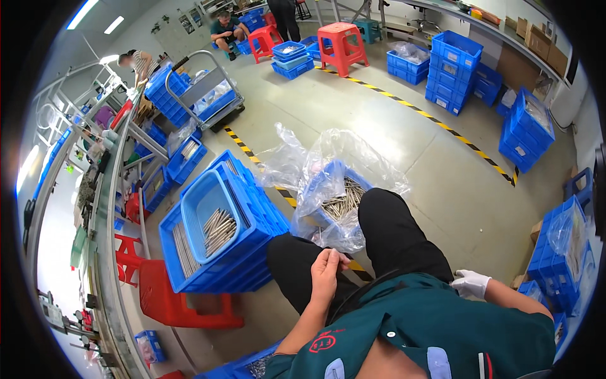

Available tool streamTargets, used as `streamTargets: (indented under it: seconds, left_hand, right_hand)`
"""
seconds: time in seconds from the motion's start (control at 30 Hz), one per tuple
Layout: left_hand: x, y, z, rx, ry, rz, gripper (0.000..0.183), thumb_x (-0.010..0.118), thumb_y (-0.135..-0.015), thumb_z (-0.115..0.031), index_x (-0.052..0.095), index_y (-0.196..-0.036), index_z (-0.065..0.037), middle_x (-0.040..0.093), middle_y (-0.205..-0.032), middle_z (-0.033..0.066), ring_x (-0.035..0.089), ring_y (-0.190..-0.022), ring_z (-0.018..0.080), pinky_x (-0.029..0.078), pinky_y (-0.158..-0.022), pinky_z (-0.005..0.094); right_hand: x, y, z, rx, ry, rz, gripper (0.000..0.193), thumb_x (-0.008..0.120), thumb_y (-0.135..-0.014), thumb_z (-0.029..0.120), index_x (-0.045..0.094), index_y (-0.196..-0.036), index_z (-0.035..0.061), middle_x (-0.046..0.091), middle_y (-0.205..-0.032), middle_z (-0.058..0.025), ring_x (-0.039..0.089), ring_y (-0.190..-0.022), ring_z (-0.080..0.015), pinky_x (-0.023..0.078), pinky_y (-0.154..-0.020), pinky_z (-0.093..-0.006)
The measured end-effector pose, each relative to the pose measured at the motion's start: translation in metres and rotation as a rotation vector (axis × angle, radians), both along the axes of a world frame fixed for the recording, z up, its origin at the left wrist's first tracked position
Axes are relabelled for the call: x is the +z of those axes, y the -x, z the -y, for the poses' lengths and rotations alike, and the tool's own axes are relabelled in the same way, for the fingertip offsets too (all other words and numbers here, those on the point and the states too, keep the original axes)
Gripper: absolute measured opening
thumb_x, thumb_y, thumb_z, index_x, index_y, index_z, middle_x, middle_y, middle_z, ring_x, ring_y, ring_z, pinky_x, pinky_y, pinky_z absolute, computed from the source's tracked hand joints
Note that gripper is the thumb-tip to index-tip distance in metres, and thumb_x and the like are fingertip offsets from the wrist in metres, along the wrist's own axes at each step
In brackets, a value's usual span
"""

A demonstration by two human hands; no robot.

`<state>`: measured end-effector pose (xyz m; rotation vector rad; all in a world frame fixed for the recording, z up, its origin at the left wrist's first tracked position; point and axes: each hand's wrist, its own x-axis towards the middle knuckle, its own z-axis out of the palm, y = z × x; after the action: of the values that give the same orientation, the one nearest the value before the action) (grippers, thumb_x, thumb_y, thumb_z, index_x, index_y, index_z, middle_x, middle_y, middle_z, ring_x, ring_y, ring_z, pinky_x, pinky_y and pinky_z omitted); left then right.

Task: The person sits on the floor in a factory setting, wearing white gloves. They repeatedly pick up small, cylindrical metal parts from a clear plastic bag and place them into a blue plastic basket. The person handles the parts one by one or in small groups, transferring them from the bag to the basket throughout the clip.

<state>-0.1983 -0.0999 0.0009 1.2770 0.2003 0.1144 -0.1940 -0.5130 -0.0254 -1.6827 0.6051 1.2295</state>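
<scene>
My bare left hand is over my left thigh, its fingers curled together; whatever they may hold is too small to make out. Low beside my right hip is my right hand in a white glove, fingers loosely stretched and nothing seen in them. In front of my knees stands a blue crate lined with a clear plastic bag, with a heap of thin metal rods inside. To the left, a light blue tray holds more metal rods. It rests on stacked blue crates, where long rods lie in rows.
A red stool stands left of the stacked crates, near a long workbench. Beyond are a loaded trolley, red stools and crate stacks. More crates line my right. Two people are far back.
</scene>
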Motion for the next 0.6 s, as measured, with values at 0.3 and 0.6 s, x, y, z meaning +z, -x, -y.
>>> streamTargets:
  seconds: [0.3,0.6]
  left_hand:
    - [-0.004,-0.008,0.001,-0.006,0.018,-0.048,0.026,0.047,-0.098,-0.024,0.055,-0.082,-0.005,0.063,-0.078,0.0064,0.054,-0.066,0.01,0.044,-0.065,0.0232]
    - [-0.014,-0.007,-0.005,-0.013,0.031,-0.06,0.026,0.048,-0.097,-0.024,0.055,-0.082,-0.004,0.063,-0.077,0.0063,0.054,-0.066,0.0101,0.044,-0.065,0.0233]
  right_hand:
    - [-0.071,0.013,0.008,-0.144,-0.225,0.112,0.093,0.069,-0.079,0.029,0.012,-0.143,-0.006,0.037,-0.138,-0.0234,0.051,-0.115,-0.0284,0.046,-0.09,-0.0384]
    - [0.015,-0.006,-0.015,0.169,0.169,0.129,0.095,0.076,-0.067,0.035,0.03,-0.137,-0.0093,0.048,-0.13,-0.0234,0.052,-0.115,-0.0286,0.044,-0.094,-0.0345]
